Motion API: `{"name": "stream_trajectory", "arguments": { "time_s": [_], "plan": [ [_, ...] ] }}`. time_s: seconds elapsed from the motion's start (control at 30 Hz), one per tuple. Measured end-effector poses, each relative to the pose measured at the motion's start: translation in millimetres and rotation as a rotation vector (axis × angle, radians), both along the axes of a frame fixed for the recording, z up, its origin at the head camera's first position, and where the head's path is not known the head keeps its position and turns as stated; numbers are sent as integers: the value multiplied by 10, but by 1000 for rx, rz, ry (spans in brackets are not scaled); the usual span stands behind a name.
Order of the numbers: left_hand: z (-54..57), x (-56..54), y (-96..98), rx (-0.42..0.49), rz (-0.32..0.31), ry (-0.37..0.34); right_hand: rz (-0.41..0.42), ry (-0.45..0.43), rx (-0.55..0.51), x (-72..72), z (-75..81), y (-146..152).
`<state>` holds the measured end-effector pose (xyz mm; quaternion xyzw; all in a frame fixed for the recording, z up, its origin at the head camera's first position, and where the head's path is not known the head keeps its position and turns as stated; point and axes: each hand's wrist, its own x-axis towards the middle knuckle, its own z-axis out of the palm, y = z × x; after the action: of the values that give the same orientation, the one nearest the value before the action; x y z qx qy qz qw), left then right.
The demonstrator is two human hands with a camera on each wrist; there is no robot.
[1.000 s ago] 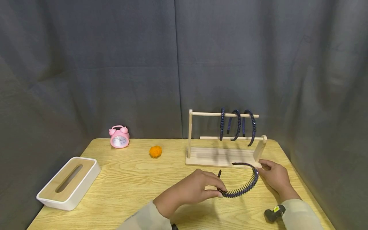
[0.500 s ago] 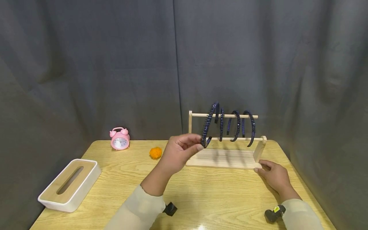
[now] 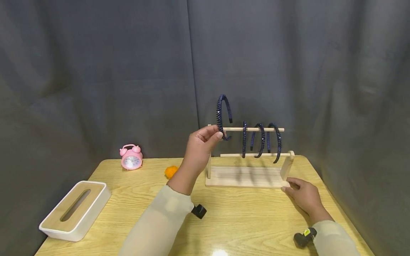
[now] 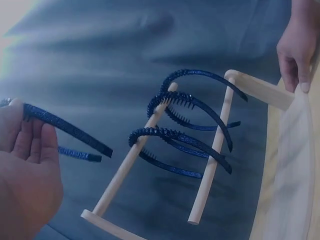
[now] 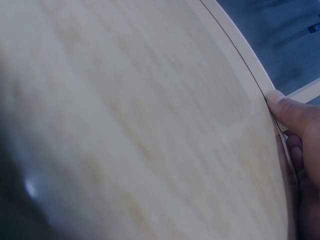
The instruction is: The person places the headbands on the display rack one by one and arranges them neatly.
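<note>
My left hand (image 3: 198, 151) pinches a dark blue toothed headband (image 3: 219, 112) by its lower part, raised beside the left end of the upper rod. In the left wrist view, the free ends of this headband (image 4: 75, 132) point toward the rods. The wooden headband rack (image 3: 243, 176) has two rods, and three similar headbands (image 3: 244, 140) hang over the upper one. At the right front corner of the rack's base, my right hand (image 3: 304, 197) grips the edge. The right wrist view has its thumb (image 5: 287, 107) on the base edge, with the other fingers partly hidden.
A pink alarm clock (image 3: 131, 159) stands at the back left. Near it lies an orange fluffy ball (image 3: 171, 172), partly overlapped by my left forearm. A white tissue box with a wooden top (image 3: 51, 222) sits at the left edge, and a dark curtain (image 3: 144, 71) hangs behind.
My left hand has lifted the headband from low over the front of the table up to the height of the upper rod, turning it upright. The right hand has stayed on the rack's corner.
</note>
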<state>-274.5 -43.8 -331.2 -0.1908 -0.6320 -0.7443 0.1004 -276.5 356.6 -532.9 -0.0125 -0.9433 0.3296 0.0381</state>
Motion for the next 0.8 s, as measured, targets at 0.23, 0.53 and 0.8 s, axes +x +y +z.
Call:
{"name": "stream_trajectory", "arguments": {
  "time_s": [0.23, 0.53, 0.8],
  "plan": [
    [-36, -259, 122, 23, 32, -92, 11, 5, 11, -36, -34, 22],
    [-183, -368, 249, -44, 25, -169, 0, 13, 28, -50, -28, 25],
    [-394, -347, 239, -109, 35, -227, -14, -9, 23, -55, -32, 14]
  ]
}}
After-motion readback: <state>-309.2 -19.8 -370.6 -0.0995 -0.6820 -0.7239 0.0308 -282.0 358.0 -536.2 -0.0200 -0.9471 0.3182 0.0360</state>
